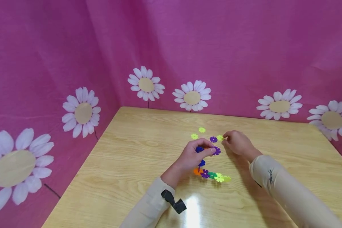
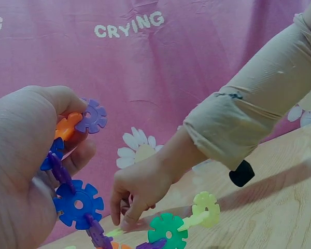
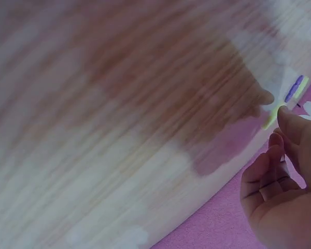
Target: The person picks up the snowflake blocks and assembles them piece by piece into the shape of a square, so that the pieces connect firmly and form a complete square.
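- We seem to be in a screened-off play corner; whether in a home or a studio, we cannot tell.
- Around us hangs wrinkled magenta cloth (image 1: 216, 47) printed with large white daisies (image 1: 83, 113) and white capital letters (image 2: 129, 24) reading "CRYING".
- Before it we have a glossy, pale wood-grain bench (image 1: 102, 183) bearing small, bright, flower-shaped plastic discs (image 1: 212, 175), like toys.

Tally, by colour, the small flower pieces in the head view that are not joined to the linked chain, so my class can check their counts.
Yellow pieces: 3, including the one at the right hand
Purple piece: 1
Total: 4
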{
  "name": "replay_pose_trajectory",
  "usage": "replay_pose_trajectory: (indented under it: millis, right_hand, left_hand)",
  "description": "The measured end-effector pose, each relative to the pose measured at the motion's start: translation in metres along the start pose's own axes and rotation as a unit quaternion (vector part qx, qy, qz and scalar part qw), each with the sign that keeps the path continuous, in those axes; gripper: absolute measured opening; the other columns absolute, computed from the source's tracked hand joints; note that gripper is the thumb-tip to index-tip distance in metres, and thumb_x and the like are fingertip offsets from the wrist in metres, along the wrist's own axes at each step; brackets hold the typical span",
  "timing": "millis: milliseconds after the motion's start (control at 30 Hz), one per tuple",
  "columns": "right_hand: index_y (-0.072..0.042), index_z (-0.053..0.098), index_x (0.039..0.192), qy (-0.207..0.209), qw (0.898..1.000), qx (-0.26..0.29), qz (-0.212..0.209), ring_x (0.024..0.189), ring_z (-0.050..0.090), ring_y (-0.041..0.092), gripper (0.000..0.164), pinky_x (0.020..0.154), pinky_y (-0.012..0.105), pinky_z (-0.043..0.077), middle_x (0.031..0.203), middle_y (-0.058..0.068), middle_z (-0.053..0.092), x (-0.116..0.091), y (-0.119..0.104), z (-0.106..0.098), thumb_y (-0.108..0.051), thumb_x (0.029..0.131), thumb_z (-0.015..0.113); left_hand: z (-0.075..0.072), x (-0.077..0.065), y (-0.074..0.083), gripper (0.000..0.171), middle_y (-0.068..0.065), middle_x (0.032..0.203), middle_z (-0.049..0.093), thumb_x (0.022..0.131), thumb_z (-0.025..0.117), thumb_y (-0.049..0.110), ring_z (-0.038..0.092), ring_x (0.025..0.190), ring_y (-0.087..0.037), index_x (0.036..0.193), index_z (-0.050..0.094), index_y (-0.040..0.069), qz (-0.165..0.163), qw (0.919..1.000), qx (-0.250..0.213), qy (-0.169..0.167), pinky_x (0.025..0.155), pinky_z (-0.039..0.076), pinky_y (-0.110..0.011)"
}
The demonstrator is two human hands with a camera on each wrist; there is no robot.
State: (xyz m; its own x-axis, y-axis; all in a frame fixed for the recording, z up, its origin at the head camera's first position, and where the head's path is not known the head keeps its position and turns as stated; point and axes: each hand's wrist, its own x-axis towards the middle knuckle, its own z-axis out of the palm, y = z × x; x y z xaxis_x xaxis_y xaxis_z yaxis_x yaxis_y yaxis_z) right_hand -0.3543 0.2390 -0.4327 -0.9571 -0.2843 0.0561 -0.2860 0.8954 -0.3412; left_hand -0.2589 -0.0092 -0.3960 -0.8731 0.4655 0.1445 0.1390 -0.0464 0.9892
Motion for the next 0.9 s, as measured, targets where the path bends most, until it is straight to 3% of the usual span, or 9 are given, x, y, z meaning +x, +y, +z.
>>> replay_pose_trajectory:
  millis: [133,333,467,667,900]
  right_hand:
    - [0.005,0.066,0.119,-0.009,1.0,-0.025,0.001,0.09,0.066,0.03,0.032,0.085,0.051,0.054,0.101,0.018,0.07,0.0051,0.0012,0.0002,-0.016,0.094,0.069]
    - [0.002,0.062,0.128,-0.032,0.999,-0.04,-0.015,0.09,0.066,0.03,0.037,0.085,0.051,0.054,0.099,0.018,0.069,0.0097,0.0019,0.0021,-0.019,0.097,0.065]
    - [0.003,0.063,0.128,-0.035,0.999,-0.022,-0.019,0.087,0.064,0.027,0.036,0.082,0.049,0.054,0.098,0.017,0.069,0.0106,0.0027,0.0053,-0.017,0.097,0.064]
    - [0.003,0.064,0.125,-0.022,0.999,0.021,0.013,0.088,0.06,0.028,0.037,0.08,0.046,0.051,0.1,0.019,0.066,0.0114,0.0027,0.0061,-0.017,0.095,0.066]
    - [0.003,0.065,0.119,0.03,0.999,0.037,0.02,0.097,0.061,0.037,0.035,0.087,0.052,0.05,0.107,0.025,0.063,0.0076,-0.0005,0.0073,-0.015,0.09,0.072]
  left_hand:
    - [0.0,0.0009,-0.0005,0.017,-0.005,0.11,0.065,0.1,0.061,0.021,0.063,0.098,-0.011,0.112,0.067,0.01,0.001,1.0,0.005,-0.004,0.091,0.054,-0.026]
    - [-0.0014,0.0029,-0.0032,0.016,-0.005,0.108,0.065,0.1,0.061,0.02,0.062,0.096,-0.009,0.111,0.067,0.01,0.001,0.9999,0.005,-0.009,0.094,0.055,-0.035]
    - [-0.0015,0.0033,-0.0056,0.016,-0.003,0.108,0.065,0.1,0.062,0.021,0.061,0.097,-0.008,0.111,0.067,0.011,-0.006,0.9999,0.006,-0.009,0.093,0.054,-0.033]
    - [-0.0007,0.0034,-0.0055,0.017,-0.003,0.109,0.066,0.1,0.062,0.021,0.063,0.098,-0.009,0.112,0.067,0.012,-0.013,0.9999,0.006,-0.007,0.096,0.054,-0.036]
    - [-0.0004,0.003,-0.0054,0.016,-0.004,0.109,0.066,0.1,0.061,0.02,0.064,0.098,-0.009,0.113,0.067,0.012,-0.014,0.9999,0.008,-0.006,0.098,0.054,-0.04]
